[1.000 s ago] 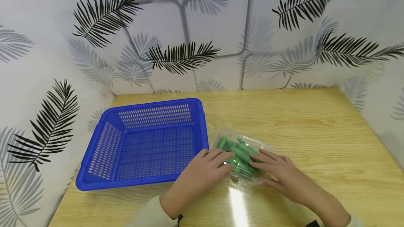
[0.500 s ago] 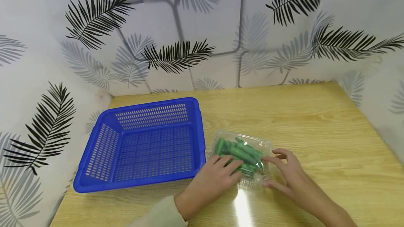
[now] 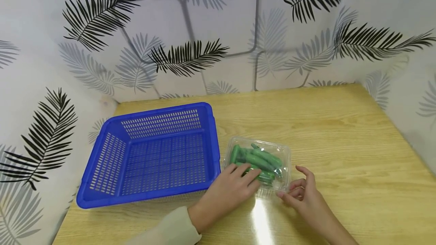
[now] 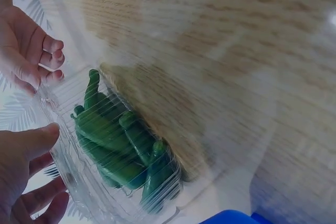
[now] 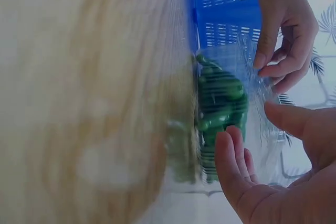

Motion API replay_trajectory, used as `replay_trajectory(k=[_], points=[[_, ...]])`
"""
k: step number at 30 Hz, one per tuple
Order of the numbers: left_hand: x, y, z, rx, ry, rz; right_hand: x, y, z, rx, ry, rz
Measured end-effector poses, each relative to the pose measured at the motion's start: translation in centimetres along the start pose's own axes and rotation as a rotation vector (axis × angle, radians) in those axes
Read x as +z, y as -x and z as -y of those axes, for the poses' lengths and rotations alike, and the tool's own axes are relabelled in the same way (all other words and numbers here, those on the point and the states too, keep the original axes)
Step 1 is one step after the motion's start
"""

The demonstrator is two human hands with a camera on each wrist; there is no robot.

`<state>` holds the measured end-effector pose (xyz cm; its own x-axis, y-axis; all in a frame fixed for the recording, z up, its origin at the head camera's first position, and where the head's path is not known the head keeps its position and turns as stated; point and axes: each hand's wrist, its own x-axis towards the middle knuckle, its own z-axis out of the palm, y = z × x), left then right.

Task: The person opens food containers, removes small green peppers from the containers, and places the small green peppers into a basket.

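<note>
A clear plastic clamshell box (image 3: 286, 158) holding several long green peppers (image 3: 260, 160) lies on the table, its lid down. My left hand (image 3: 229, 186) rests over the box's near left part, fingertips on the lid; in the left wrist view its thumb (image 4: 44, 137) and fingers stand apart at the lid. At the near right corner, my right hand (image 3: 304, 199) has its thumb tip at the box edge, the index finger raised and the other fingers loosely bent beside the box. In the right wrist view, a gap shows between that thumb (image 5: 286, 116) and the fingers.
Left of the box, close to it, stands a blue perforated plastic basket (image 3: 167, 196) with nothing in it. Both are on a light wooden table (image 3: 327, 131). Behind and beside the table hangs a leaf-patterned cloth or sheet (image 3: 231, 29).
My right hand has drawn back from the top of the lid to the near right corner. The left hand has shifted slightly right over the lid. The view has moved a little.
</note>
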<state>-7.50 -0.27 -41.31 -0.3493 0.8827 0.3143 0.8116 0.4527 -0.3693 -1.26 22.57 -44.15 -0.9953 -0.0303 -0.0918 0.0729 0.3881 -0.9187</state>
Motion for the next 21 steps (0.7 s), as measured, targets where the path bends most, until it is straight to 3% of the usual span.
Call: replay_trajectory(k=[4, 6, 16, 21], points=[[0.1, -0.2, 0.0, -0.010, -0.001, -0.016, 0.1, -0.2, 0.0, 0.155, -0.232, 0.070], [0.1, -0.2, -0.1, -0.012, -0.010, -0.023, 0.2, -0.2, -0.1, 0.195, -0.328, 0.093], [0.4, -1.0, -0.4, 0.076, -0.208, -0.125, 0.2, 0.2, -0.2, 0.242, -0.463, 0.237], [0.3, -1.5, -0.5, 0.069, -0.242, -0.143, 0.4, 0.3, 0.1, 0.265, -0.502, 0.200]])
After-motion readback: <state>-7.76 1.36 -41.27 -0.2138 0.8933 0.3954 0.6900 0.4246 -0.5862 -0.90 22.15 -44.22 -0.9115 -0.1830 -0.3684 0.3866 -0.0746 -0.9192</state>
